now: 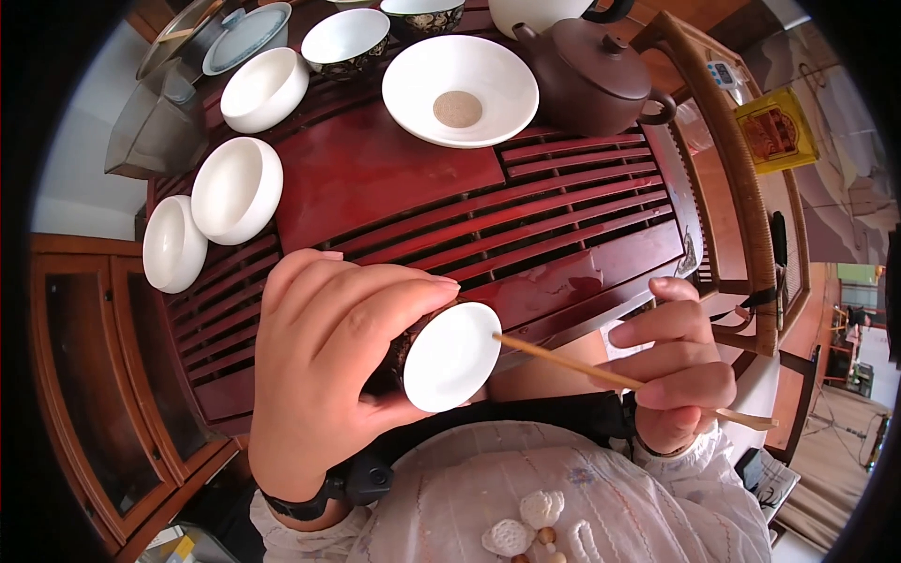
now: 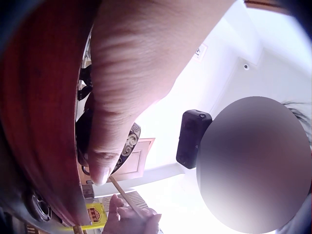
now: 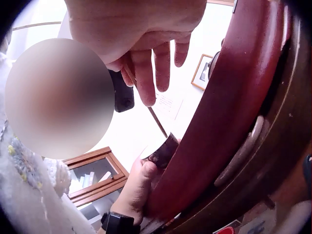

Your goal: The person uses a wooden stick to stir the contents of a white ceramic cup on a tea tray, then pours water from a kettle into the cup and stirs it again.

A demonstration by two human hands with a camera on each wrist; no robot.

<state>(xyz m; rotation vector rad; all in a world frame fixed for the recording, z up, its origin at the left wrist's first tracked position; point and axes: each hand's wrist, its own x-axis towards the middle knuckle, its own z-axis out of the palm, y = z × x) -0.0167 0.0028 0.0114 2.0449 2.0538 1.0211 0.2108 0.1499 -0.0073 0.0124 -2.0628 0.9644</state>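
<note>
My left hand [image 1: 324,347] grips a small teacup [image 1: 453,358], white inside and dark with a pattern outside, over the near edge of the tea tray [image 1: 375,188]. The cup is tilted so its mouth faces the head camera. In the left wrist view, the thumb lies across the cup's scroll-patterned side [image 2: 130,141]. My right hand [image 1: 678,366] pinches a thin wooden stick [image 1: 554,359] with a flattened far end. The stick's tip reaches the cup's right rim. The right wrist view also shows the stick [image 3: 157,119] slanting down to the cup [image 3: 163,153].
A white strainer bowl [image 1: 460,70] with a round mesh and a dark brown teapot [image 1: 596,80] stand at the tray's far side. Several white cups [image 1: 239,188] line the left, near a grey translucent pitcher [image 1: 155,127]. A yellow packet [image 1: 777,131] lies right, by a rattan chair [image 1: 741,141].
</note>
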